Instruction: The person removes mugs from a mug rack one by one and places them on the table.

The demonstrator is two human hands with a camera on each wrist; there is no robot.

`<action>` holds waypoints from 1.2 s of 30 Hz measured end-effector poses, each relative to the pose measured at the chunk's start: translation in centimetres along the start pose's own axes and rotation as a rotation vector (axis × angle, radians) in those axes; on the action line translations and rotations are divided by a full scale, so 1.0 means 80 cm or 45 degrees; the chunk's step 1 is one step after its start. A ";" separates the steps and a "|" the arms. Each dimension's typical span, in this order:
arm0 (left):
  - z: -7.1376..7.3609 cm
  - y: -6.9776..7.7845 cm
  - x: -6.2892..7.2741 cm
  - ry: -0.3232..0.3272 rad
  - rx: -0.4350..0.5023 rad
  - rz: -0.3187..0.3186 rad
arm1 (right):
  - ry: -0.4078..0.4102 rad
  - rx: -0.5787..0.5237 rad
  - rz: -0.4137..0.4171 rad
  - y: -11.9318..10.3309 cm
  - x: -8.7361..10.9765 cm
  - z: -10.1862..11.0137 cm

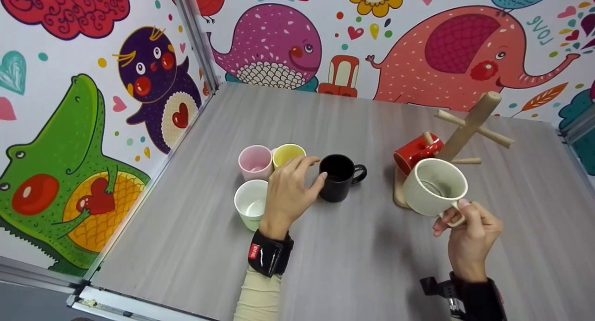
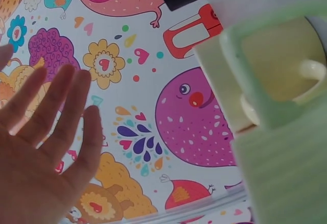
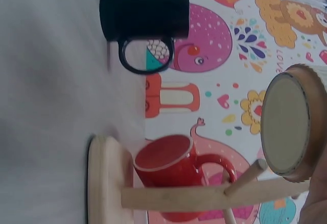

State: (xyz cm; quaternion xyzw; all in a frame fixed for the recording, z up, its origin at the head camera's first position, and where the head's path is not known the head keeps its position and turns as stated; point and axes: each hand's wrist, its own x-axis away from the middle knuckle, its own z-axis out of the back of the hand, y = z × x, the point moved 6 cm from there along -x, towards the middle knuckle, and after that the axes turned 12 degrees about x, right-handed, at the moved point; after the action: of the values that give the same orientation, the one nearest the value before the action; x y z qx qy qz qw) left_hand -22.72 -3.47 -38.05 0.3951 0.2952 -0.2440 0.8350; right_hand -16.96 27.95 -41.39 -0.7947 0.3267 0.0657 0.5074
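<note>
My right hand (image 1: 476, 235) pinches the handle of a white mug (image 1: 434, 186), lifted in front of a wooden mug stand (image 1: 469, 125). In the right wrist view the pale underside of the white mug (image 3: 285, 124) shows near the fingers. A red mug (image 1: 418, 151) hangs on one peg of the stand. My left hand (image 1: 290, 188) is beside a black mug (image 1: 337, 179), thumb and fingers spread at its left rim. The left wrist view shows those fingers (image 2: 76, 112) apart and fairly straight. The black mug stands upright, its handle to the right.
Left of the black mug stand a pink mug (image 1: 255, 163), a yellow mug (image 1: 288, 154) and a light green mug (image 1: 251, 202), partly behind my left hand. Printed panels (image 1: 279, 46) border the grey table (image 1: 186, 246) at the back and left. Bare pegs (image 1: 495, 137) jut from the stand.
</note>
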 end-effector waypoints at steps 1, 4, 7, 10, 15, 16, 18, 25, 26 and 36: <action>0.000 -0.001 0.000 -0.003 -0.004 0.004 | -0.011 0.012 -0.001 0.001 0.001 -0.002; 0.001 -0.003 0.001 -0.015 -0.028 0.017 | -0.042 0.049 -0.015 0.003 0.004 -0.010; 0.001 -0.005 0.001 -0.028 -0.050 0.029 | -0.085 0.069 -0.024 0.006 0.005 -0.019; 0.001 -0.006 0.002 -0.040 -0.054 0.038 | -0.138 0.072 -0.032 0.009 0.007 -0.029; 0.001 -0.006 0.003 -0.060 -0.048 0.041 | -0.204 0.079 -0.053 0.014 0.011 -0.041; 0.001 -0.005 0.003 -0.064 -0.046 0.040 | -0.215 0.084 -0.056 0.015 0.012 -0.043; 0.000 -0.005 0.003 -0.072 -0.035 0.038 | -0.235 0.093 -0.066 0.017 0.014 -0.047; 0.000 -0.001 0.003 -0.090 0.031 0.010 | -0.288 0.091 -0.100 0.025 0.019 -0.056; -0.001 0.000 0.002 -0.092 0.040 0.004 | -0.291 0.097 -0.104 0.025 0.020 -0.058; -0.005 0.011 0.001 -0.156 0.127 -0.046 | -0.357 0.120 -0.119 0.031 0.024 -0.069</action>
State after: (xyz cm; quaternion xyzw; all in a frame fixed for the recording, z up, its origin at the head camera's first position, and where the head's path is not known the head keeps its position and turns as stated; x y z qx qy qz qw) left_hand -22.20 -2.65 -37.85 0.4153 0.2381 -0.2972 0.8261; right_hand -18.12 21.74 -41.49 -0.7674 0.2181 0.1371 0.5871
